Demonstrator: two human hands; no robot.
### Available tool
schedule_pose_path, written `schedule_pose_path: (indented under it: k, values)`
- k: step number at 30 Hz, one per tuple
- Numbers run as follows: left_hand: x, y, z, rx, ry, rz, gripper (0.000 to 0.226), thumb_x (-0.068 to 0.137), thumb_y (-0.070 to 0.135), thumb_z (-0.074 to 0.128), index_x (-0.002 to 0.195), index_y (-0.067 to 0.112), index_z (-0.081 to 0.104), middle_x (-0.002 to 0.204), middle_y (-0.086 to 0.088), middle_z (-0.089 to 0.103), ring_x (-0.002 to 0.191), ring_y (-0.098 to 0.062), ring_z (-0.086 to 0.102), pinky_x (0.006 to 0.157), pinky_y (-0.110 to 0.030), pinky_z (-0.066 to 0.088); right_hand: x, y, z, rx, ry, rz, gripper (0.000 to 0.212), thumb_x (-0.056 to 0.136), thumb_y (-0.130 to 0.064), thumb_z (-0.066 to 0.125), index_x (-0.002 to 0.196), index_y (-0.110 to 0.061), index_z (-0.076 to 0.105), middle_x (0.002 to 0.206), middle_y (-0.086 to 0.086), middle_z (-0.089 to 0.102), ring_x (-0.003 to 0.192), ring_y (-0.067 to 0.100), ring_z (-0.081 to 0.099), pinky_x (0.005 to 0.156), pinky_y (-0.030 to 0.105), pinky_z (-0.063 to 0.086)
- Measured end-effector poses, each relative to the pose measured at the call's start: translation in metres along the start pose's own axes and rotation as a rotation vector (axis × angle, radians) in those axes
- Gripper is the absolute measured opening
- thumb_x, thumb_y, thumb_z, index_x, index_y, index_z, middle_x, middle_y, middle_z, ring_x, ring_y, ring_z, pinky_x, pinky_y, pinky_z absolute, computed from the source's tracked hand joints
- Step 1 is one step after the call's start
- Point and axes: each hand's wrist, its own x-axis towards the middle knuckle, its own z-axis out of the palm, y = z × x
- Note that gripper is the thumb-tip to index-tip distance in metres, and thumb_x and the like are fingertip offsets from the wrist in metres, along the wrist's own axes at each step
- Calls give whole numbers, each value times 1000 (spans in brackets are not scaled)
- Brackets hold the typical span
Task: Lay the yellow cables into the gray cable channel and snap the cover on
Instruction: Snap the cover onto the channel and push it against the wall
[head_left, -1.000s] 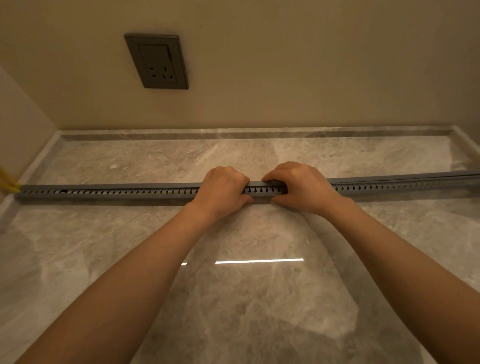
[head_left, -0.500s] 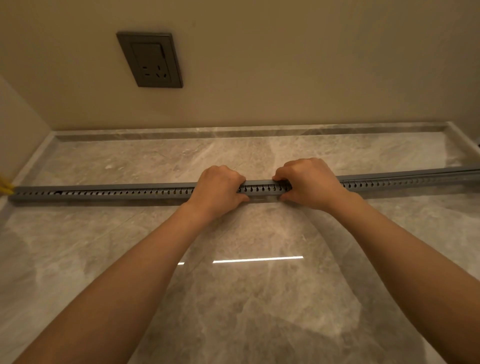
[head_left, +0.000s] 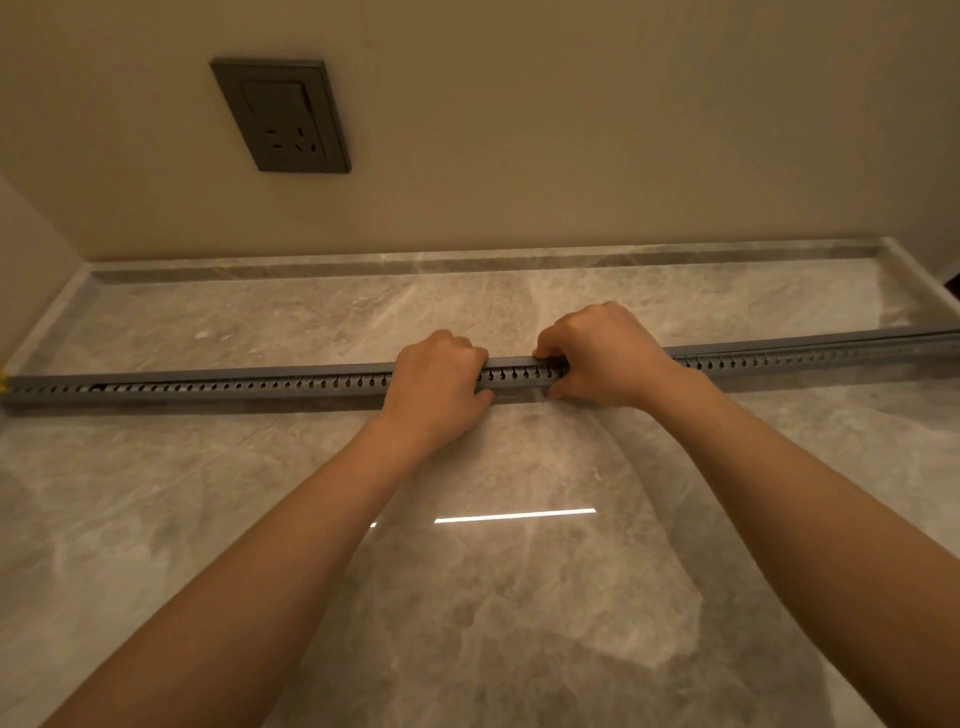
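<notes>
The surface in front of me is a polished gray marble slab (head_left: 519, 597) with a raised rim along the back and both sides. Directly on it lies one long gray cable channel (head_left: 234, 387), running left to right across the full width, slotted side facing me.

cable channel (head_left: 234, 387): I see mid gray, its near wall marked by a row of small dark keyhole-shaped slots
cover (head_left: 810, 340): same gray, plain, no pattern I can make out
yellow cables (head_left: 3, 382): a bright yellow sliver at the channel's left end
countertop (head_left: 467, 597): I read it as gray-beige marble with cloudy veining and pale streaks
wall (head_left: 571, 130): flat warm beige
socket plate (head_left: 283, 117): dark gray-brown
</notes>
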Motion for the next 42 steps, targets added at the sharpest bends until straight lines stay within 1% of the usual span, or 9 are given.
schedule_pose_path:
  k: [3,8,14,18,22,26,30,36,42]
  values:
    - [1,11,7,-83,44,-16,26,82,41,58,86,15,61,80,1,60,85,-17,51,60,-28,32,0,2,2,41,14,16,27,70,-32,72,94,-21,70,83,-1,71,76,21,61,63,27,38]
    - [8,26,13,-140,62,31,24,86,36,58,92,13,61,86,-4,65,87,-19,53,61,-28,31,-2,4,6,103,61,60,26,68,-34,74,91,-23,71,81,-2,71,72,20,61,61,26,37]
    - [9,21,15,-62,57,88,30,89,41,52,96,14,61,88,-4,66,86,-20,54,61,-29,29,-7,4,13,171,114,112,28,65,-37,76,91,-25,70,83,-5,70,74,18,62,61,27,40]
    - [11,21,15,-63,72,81,31,86,44,54,93,16,63,82,-4,66,80,-20,56,60,-28,30,-17,4,21,317,187,175,29,65,-39,76,91,-27,69,84,-9,69,75,11,60,65,30,48]
    - [12,20,14,-69,72,78,31,84,46,56,92,17,65,79,-3,66,77,-19,56,60,-28,30,-25,6,29,423,204,162,28,70,-32,75,96,-24,68,86,-7,68,79,10,59,69,30,48]
    - [11,20,14,-78,75,71,28,83,44,58,91,18,66,78,-3,66,78,-20,57,61,-28,31,-29,11,30,369,182,103,37,71,-21,75,107,-18,67,93,-1,69,85,14,60,75,27,46]
    - [12,20,14,-85,63,59,27,82,43,60,94,19,66,78,-2,66,79,-19,56,62,-27,31,-40,24,23,296,147,105,42,73,-16,73,113,-19,64,99,-1,68,90,17,60,76,34,50]
    - [13,19,13,-95,53,44,27,81,43,62,94,20,67,77,-2,67,74,-18,54,62,-25,30,-53,50,10,57,85,96,42,76,-26,72,116,-21,62,104,-1,66,97,19,58,68,31,46]
    - [13,20,12,-94,28,15,24,81,42,62,88,19,66,72,-1,65,67,-12,41,60,-25,29,-43,51,2,-34,26,52,37,75,-35,71,109,-23,64,99,-3,68,86,21,62,63,26,36]
